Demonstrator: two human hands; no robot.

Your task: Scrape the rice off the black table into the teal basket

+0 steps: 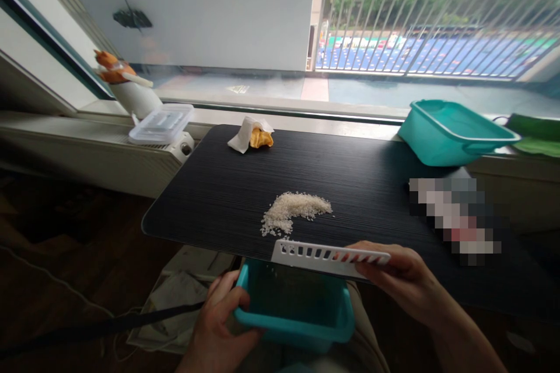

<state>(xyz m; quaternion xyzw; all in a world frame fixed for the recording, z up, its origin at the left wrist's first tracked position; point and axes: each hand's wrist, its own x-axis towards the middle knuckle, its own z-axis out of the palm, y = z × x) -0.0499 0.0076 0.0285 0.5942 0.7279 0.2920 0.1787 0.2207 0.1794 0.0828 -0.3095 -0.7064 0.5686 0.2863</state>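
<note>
My left hand (221, 317) grips the left rim of a small teal bin (297, 309) held just below the near edge of the black table (359, 180). My right hand (402, 280) holds a white slotted plastic strip (328, 256) lying along the table's near edge, above the bin. A small pile of white rice grains (293, 210) lies on the table a little beyond the strip. A few grains show inside the bin.
A crumpled tissue with an orange piece (254, 135) lies at the table's far edge. A teal basin (452, 131) stands at the right on the sill. A clear lidded box (161, 123) rests at the left. A blurred patch covers an object at the table's right.
</note>
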